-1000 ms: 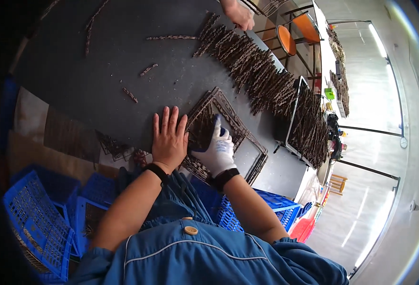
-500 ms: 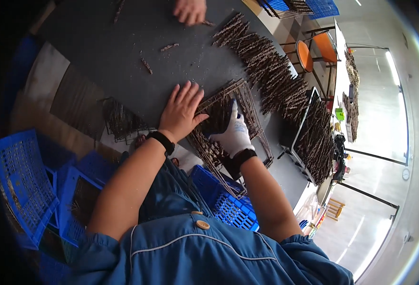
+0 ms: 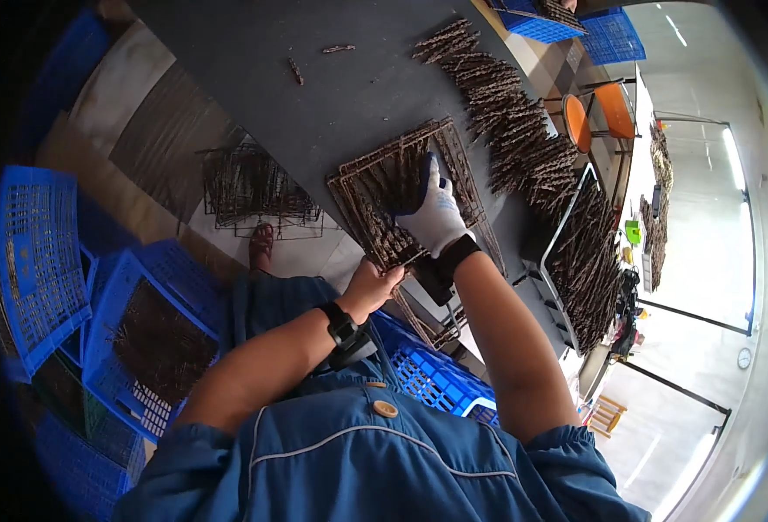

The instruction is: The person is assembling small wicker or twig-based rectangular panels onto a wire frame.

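A rectangular rusty wire frame [image 3: 384,159] with dark brown, rough twig-like sticks [image 3: 382,228] in it lies at the near edge of the dark table. My left hand [image 3: 371,289] is bare and closed on the frame's near edge, its thumb on top. Over the sticks lies my right hand [image 3: 436,217], in a white glove with dark blue fingertips. Its index finger stretches forward and the thumb spreads to the left; the other fingers are partly hidden. Two loose brown stick pieces, one of them a short piece [image 3: 339,49], lie farther off on the table.
A long row of brown sticks [image 3: 510,122] runs along the table's right side, toward a metal-edged rack [image 3: 567,248]. Blue crates [image 3: 436,374] stand below and at left. More wire frames [image 3: 258,187] are stacked on the floor. An orange chair [image 3: 577,122] is at far right.
My left hand has left the tabletop and come nearer, closing on the frame's near edge. My right hand stays over the sticks. Another person's hand at the far edge has gone from view.
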`<state>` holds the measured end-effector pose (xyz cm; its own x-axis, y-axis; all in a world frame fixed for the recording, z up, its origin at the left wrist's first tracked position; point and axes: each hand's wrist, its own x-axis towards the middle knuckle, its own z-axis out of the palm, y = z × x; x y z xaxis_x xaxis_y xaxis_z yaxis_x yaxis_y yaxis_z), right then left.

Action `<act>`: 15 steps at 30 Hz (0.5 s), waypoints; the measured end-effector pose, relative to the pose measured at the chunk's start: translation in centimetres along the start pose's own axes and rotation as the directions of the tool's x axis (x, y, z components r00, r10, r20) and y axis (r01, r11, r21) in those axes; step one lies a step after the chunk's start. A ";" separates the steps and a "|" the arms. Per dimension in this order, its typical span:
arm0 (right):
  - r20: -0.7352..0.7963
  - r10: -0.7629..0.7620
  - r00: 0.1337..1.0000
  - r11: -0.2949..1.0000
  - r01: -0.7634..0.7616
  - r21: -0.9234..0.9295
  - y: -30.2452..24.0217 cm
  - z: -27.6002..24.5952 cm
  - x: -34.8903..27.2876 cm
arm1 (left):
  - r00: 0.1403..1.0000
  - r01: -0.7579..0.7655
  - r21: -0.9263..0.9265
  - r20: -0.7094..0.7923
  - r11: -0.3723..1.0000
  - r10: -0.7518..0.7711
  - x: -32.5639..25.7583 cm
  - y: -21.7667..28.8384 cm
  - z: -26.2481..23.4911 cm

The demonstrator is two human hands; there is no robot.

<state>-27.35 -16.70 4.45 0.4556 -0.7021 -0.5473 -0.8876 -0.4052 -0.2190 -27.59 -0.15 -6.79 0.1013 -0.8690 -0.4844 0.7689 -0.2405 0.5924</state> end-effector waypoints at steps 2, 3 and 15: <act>0.031 -0.090 0.996 0.996 0.089 0.006 1.2 -0.1 0.2 | 0.998 0.051 -0.021 -0.037 0.998 -0.052 -1.1 0.9 0.1; 0.040 -0.120 0.992 0.993 0.119 0.009 1.7 -0.3 0.4 | 0.997 0.062 -0.023 -0.044 0.998 -0.063 -1.6 1.5 -0.2; -0.018 0.031 0.999 0.997 -0.032 -0.065 -1.4 0.8 -1.4 | 0.991 -0.016 0.335 -0.120 0.942 0.059 -1.2 2.1 -3.6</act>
<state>-26.76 -14.69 4.92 0.4287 -0.7251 -0.5390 -0.8956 -0.4193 -0.1484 -23.80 1.95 -7.24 0.2216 -0.8238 -0.5218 0.5115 -0.3574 0.7814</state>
